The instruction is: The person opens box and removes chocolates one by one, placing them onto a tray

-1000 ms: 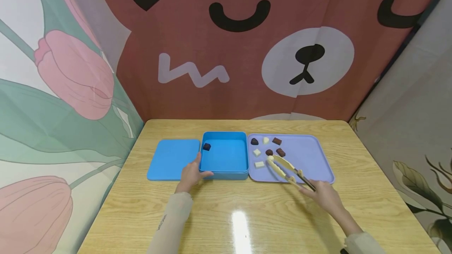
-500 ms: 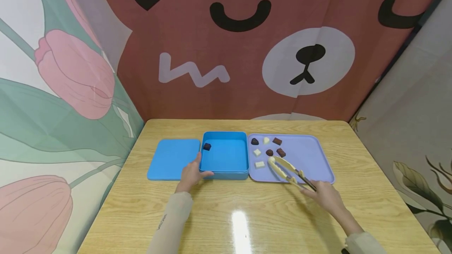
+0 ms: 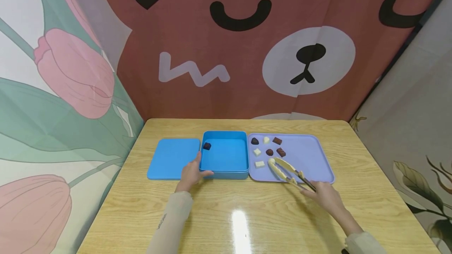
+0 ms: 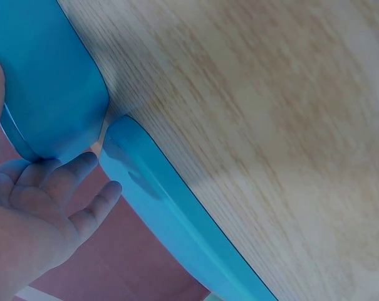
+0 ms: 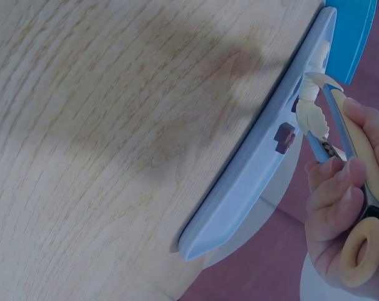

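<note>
My left hand (image 3: 191,175) rests at the near left corner of the open blue box (image 3: 225,175), thumb along its front and fingers against its left side. Inside the box lies one dark chocolate (image 3: 207,146). With my right hand (image 3: 323,194) I grip cream-tipped tongs (image 3: 286,164), tips low over the lilac tray (image 3: 310,156). A whitish lump (image 5: 309,91) shows at the tips; I cannot tell whether they pinch it. Around them on the tray lie a white bar (image 3: 259,164), a round brown chocolate (image 3: 270,152) and several other dark and white chocolates.
A flat blue lid (image 3: 174,159) lies left of the box on the wooden table (image 3: 212,222). Box and tray stand side by side, edges nearly meeting. A printed curtain (image 3: 197,101) hangs behind the table's far edge, with others at both sides.
The tongs' tips have shifted slightly toward the near side of the tray, away from the round brown chocolate. My left hand and the box have stayed in place.
</note>
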`<state>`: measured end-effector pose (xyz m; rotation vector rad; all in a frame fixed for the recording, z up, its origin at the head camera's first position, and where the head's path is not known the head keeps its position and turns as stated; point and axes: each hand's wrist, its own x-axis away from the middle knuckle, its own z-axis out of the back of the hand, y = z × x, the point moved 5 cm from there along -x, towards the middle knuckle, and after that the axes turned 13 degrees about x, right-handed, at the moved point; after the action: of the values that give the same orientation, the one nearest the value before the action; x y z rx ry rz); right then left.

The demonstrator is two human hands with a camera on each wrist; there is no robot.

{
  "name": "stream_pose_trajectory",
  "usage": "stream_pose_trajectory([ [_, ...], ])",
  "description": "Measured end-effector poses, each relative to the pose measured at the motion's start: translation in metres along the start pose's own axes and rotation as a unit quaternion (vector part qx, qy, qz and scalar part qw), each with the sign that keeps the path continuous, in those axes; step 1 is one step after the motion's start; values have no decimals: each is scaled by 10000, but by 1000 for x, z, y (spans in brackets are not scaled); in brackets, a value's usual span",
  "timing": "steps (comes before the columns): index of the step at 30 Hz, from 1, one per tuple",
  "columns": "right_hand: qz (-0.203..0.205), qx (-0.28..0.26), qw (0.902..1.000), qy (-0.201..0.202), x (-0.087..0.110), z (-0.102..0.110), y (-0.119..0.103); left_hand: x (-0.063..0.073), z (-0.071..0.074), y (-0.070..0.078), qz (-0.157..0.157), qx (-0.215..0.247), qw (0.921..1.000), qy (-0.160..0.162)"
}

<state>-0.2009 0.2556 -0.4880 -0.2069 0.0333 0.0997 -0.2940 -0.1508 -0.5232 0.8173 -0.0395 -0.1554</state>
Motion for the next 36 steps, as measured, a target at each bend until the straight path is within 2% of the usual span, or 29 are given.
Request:
stream_pose_trajectory([
  [9,-40,49,10000,-71,0,-3,1,0,1,1,-125,-78,9999,84],
  [28,38,-35,9999,-110,-5,-1,0,3,1,4,-44,30,10000,13],
  [36,35,-71,9995,-300,-7,1,-1,2,1,2,-1,65,10000,10],
])
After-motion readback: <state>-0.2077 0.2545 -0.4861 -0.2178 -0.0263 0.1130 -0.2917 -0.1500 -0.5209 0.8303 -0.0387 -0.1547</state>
